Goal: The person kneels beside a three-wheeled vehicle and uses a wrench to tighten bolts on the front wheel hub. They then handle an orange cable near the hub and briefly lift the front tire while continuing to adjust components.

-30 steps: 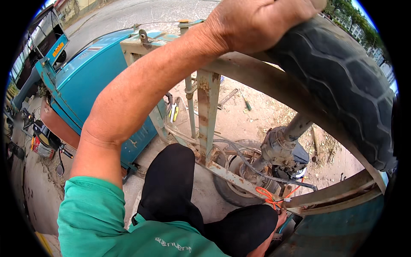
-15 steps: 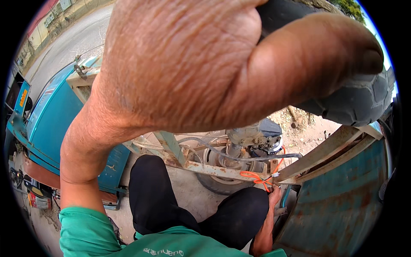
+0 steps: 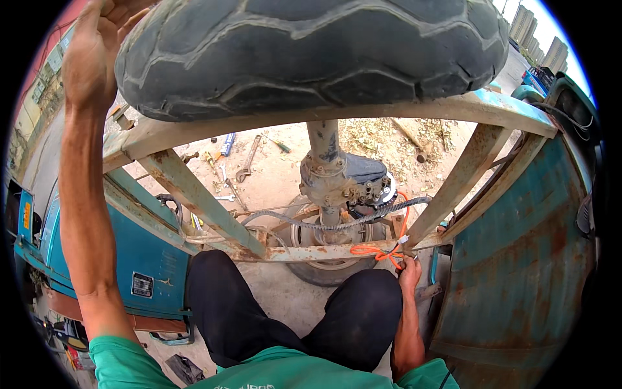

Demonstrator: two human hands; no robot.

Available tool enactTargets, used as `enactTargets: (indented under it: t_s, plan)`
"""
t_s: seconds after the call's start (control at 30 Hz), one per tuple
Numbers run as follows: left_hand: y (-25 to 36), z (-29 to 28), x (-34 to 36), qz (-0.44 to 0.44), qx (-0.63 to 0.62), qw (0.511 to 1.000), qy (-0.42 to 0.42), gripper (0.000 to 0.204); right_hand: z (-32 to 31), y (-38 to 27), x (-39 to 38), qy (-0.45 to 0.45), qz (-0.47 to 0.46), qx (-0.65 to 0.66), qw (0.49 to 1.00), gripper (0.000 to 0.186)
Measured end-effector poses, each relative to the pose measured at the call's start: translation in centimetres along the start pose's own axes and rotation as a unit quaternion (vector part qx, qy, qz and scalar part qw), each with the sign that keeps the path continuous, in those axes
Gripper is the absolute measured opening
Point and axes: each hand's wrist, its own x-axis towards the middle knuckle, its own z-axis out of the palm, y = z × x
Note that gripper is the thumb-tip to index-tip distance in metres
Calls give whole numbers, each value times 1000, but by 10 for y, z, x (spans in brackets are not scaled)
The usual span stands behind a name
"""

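Note:
My left hand (image 3: 91, 61) is raised at the upper left, beside a black rubber tyre (image 3: 311, 58) with deep zigzag grooves. Its fingers look stretched and apart, partly cut off by the picture's edge; whether they touch the tyre I cannot tell. Low on the right, my right hand (image 3: 409, 273) has its fingers closed at the corner of a rusty metal frame (image 3: 311, 251). What it grips is too small to make out. Just above it, a looped orange cable (image 3: 376, 250) lies on the frame bar and runs upward. A grey corrugated conduit (image 3: 337, 226) crosses behind.
An axle housing (image 3: 330, 172) stands beyond the bar, above a wheel (image 3: 304, 269). An adjustable wrench (image 3: 248, 161) and other tools lie on the ground. Blue panels (image 3: 129, 266) flank my left, a rusted green panel (image 3: 512, 259) my right. Angled struts (image 3: 201, 201) span the frame.
My left hand has swung from close before the camera to the upper left, uncovering the tyre, frame and tools. My right hand stays at the frame corner near the orange cable.

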Motion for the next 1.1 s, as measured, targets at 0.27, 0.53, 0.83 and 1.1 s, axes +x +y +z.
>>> enactTargets:
  t_s: [0.27,0.53,0.83,1.1]
  plan:
    - [138,21,0,180,233,956,-25,78,2,7,-1,5,-12,-3,1000,12]
    - [-41,-12,-30,-25,-100,993,49,62,2,-5,-8,13,-20,-11,1000,11]
    - [60,-3,-11,-49,12,999,9,63,-1,-3,-8,16,-20,-7,1000,15]
    - [92,-2,-22,-4,4,999,35,70,13,-3,-12,2,-1,-5,1000,19]
